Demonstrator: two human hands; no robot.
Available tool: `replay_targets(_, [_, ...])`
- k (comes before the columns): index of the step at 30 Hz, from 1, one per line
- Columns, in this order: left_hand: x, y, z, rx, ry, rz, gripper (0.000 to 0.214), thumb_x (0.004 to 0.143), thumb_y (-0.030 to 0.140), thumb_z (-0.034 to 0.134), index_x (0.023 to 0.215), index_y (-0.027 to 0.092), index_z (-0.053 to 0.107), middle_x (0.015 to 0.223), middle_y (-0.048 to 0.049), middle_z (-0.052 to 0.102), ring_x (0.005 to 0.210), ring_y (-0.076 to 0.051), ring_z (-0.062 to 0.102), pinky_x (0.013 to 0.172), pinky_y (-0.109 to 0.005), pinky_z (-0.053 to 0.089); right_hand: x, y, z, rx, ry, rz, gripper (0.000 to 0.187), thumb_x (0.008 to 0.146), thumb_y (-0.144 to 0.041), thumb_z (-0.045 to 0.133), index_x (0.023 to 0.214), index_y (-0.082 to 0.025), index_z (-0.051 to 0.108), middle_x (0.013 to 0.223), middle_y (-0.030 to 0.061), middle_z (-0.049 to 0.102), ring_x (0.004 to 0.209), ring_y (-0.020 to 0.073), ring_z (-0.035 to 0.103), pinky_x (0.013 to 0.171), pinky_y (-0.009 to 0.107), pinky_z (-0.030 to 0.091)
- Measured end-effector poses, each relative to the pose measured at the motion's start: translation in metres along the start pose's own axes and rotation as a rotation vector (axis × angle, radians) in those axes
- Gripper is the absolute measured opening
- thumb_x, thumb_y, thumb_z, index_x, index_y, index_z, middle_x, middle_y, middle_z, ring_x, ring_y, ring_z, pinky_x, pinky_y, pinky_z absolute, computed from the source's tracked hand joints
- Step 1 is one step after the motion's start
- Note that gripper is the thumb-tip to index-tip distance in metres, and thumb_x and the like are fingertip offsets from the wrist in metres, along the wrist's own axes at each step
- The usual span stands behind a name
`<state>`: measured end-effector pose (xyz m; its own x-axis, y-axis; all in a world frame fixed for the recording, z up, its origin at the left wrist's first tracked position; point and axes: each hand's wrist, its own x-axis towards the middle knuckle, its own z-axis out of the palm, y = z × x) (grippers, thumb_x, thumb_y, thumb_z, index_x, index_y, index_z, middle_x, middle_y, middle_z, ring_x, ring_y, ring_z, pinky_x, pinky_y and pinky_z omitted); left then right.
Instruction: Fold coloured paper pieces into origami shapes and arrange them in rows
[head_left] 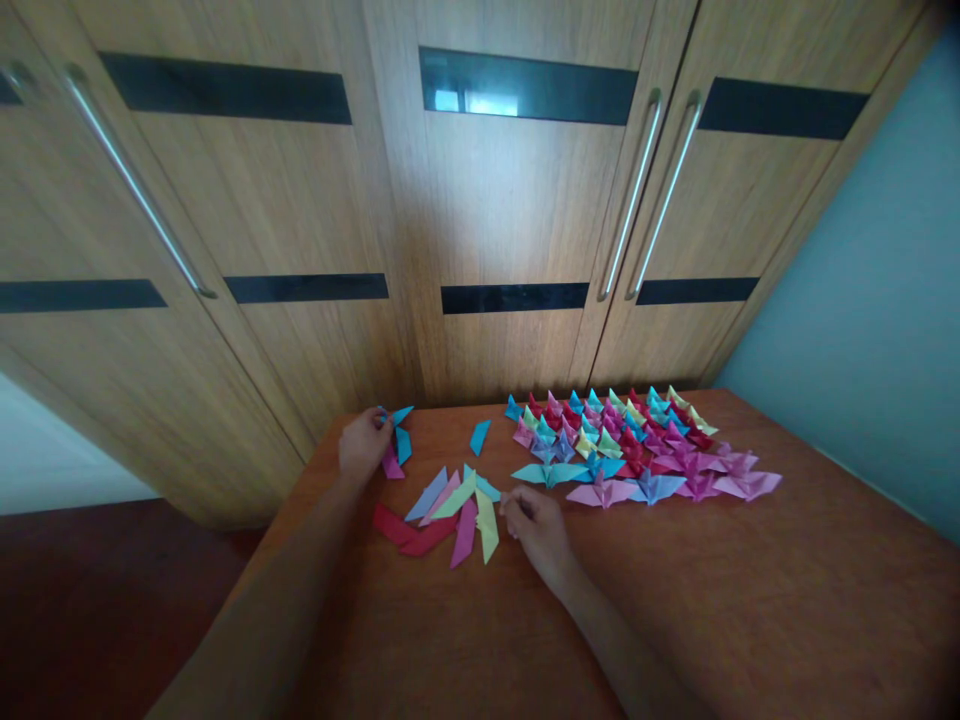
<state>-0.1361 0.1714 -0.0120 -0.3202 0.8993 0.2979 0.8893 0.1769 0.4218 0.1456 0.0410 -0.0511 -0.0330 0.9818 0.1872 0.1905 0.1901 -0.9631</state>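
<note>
At the table's far left, my left hand [364, 446] pinches a blue folded paper piece [382, 412] by its edge. Beside those fingers lie another blue piece [403, 446] and a magenta piece [392, 464]. My right hand [537, 528] is closed in a pinch at the end of a turquoise folded paper piece [487, 488], on the right side of a loose pile. That pile also has yellow pieces [487, 528], red pieces [430, 537], a magenta strip [464, 533] and a lilac strip [428, 495]. The turquoise piece's inner end is hidden under a yellow one.
Rows of colourful origami cranes [600, 445] cover the back right of the brown table [675, 600]. A single blue folded piece [480, 437] lies between them and my left hand. A wooden wardrobe [510, 210] with metal handles stands right behind the table; a pale wall [862, 330] is at right.
</note>
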Motion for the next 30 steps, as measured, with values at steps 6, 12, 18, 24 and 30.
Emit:
replay_targets(6, [-0.003, 0.001, -0.006, -0.039, 0.036, 0.015, 0.028, 0.08, 0.032, 0.051, 0.097, 0.018, 0.068, 0.088, -0.0101, 0.072, 0.087, -0.028, 0.066, 0.068, -0.031, 0.047, 0.0, 0.0, -0.002, 0.013, -0.011, 0.005, 0.031, 0.086, -0.037, 0.048, 0.063, -0.017, 0.054, 0.05, -0.005, 0.047, 0.049, 0.0096, 0.045, 0.05, 0.021, 0.033])
replay_targets(12, [-0.025, 0.018, -0.029, -0.192, 0.074, 0.122, 0.032, 0.084, 0.033, 0.045, 0.101, 0.016, 0.065, 0.081, -0.0051, 0.071, 0.076, -0.019, 0.066, 0.066, -0.025, 0.047, -0.001, -0.003, -0.002, 0.058, -0.019, 0.025, 0.031, 0.085, -0.04, 0.05, 0.063, -0.018, 0.055, 0.05, -0.0045, 0.047, 0.049, 0.0101, 0.045, 0.05, 0.022, 0.033])
replay_targets(18, [-0.1, 0.059, -0.042, -0.363, -0.041, 0.343, 0.025, 0.085, 0.033, 0.048, 0.096, 0.02, 0.067, 0.074, -0.0001, 0.07, 0.062, -0.015, 0.063, 0.058, -0.022, 0.047, -0.009, -0.009, -0.008, 0.219, -0.09, 0.034, 0.034, 0.086, -0.048, 0.049, 0.079, -0.017, 0.06, 0.059, -0.0021, 0.053, 0.055, 0.0112, 0.049, 0.051, 0.021, 0.035])
replay_targets(24, [-0.172, 0.082, -0.044, -0.433, -0.225, 0.518, 0.019, 0.086, 0.022, 0.049, 0.096, 0.023, 0.065, 0.091, -0.0016, 0.072, 0.08, -0.016, 0.066, 0.074, -0.025, 0.048, -0.022, -0.014, -0.018, 0.268, -0.179, 0.059, 0.037, 0.087, -0.05, 0.047, 0.098, -0.018, 0.061, 0.075, 0.0022, 0.061, 0.062, 0.0115, 0.053, 0.052, 0.021, 0.037])
replay_targets(30, [-0.198, 0.093, -0.04, -0.51, -0.352, 0.57, 0.023, 0.085, 0.015, 0.05, 0.099, 0.024, 0.065, 0.094, -0.0018, 0.071, 0.084, -0.017, 0.065, 0.077, -0.026, 0.048, -0.027, -0.01, -0.018, 0.22, -0.119, 0.15, 0.028, 0.078, -0.044, 0.06, 0.088, -0.018, 0.06, 0.067, -0.0002, 0.059, 0.058, 0.0117, 0.053, 0.048, 0.02, 0.038])
